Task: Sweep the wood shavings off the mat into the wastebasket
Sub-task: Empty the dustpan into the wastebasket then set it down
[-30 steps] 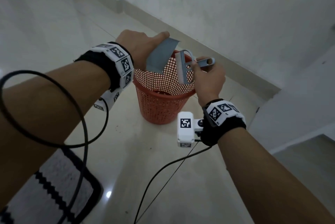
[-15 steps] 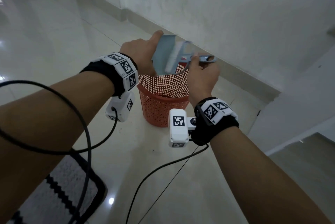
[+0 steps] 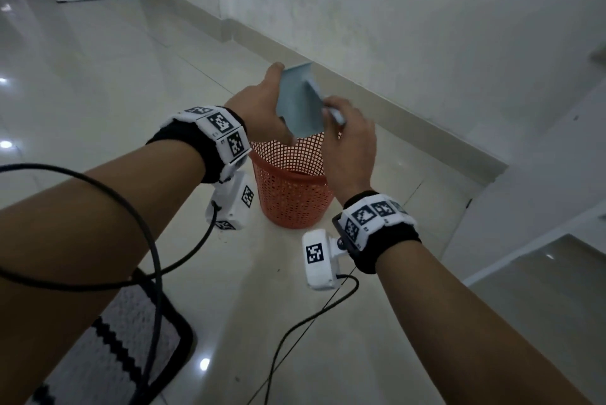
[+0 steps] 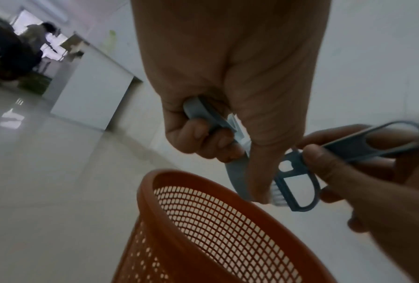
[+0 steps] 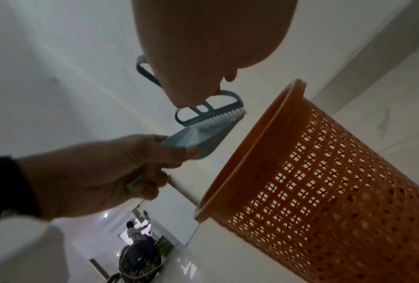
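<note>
Dustpan (image 3: 296, 106) rising steeper since half second earlier, brush (image 5: 210, 113) sliding down onto its blade; left hand (image 3: 255, 112) curling round dustpan handle, right hand (image 3: 351, 139) pinching brush handle, both directly above orange wastebasket (image 3: 288, 181). Shavings not visible in pan; mat (image 3: 108, 349) lying well behind wrists. Judged best: keeping pan lip inside basket rim, stroking bristles downward toward lip, tapping lightly so dust is dropping through opening, not over mesh side

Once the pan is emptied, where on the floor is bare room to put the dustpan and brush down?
Bare tile lies left of the wastebasket toward the white door, and between the basket and the mat. It is crowded over the basket rim, where the left hand tilts the dustpan and the right hand works the brush.
</note>
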Action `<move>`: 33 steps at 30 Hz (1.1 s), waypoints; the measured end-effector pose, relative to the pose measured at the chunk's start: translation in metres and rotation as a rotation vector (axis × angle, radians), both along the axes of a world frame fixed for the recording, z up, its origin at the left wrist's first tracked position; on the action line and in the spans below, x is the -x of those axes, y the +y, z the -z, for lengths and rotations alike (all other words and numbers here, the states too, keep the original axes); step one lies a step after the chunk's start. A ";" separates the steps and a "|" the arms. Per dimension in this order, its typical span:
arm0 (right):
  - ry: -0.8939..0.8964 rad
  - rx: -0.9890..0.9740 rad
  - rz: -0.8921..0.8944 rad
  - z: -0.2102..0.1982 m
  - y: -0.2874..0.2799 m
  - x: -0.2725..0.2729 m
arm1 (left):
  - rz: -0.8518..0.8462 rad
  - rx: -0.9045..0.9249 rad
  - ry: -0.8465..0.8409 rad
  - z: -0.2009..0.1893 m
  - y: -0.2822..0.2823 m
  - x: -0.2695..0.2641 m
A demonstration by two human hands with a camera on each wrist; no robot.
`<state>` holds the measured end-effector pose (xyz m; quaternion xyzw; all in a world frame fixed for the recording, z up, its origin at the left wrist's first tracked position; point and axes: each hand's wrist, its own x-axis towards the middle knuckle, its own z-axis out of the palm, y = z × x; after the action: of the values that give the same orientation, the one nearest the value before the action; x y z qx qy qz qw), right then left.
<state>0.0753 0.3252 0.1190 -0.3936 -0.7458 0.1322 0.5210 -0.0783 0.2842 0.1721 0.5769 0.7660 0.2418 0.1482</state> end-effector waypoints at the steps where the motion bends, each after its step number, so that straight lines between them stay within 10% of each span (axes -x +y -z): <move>1: -0.061 -0.031 -0.018 0.002 0.000 0.001 | 0.010 0.005 -0.099 0.002 -0.001 -0.003; 22: -0.362 0.034 -0.207 -0.010 -0.008 -0.005 | 0.024 0.007 -0.985 0.009 -0.003 -0.036; 26: -0.626 0.223 -0.181 -0.020 -0.009 -0.011 | -0.029 -0.024 -1.021 0.012 0.002 -0.038; 33: -0.470 0.487 -0.372 -0.042 -0.009 -0.041 | 0.034 -0.005 -1.220 0.014 0.005 -0.056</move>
<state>0.1163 0.3164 0.1612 -0.3833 -0.8502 0.3040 0.1944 -0.0219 0.2892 0.1584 0.3469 0.5330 0.5279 0.5629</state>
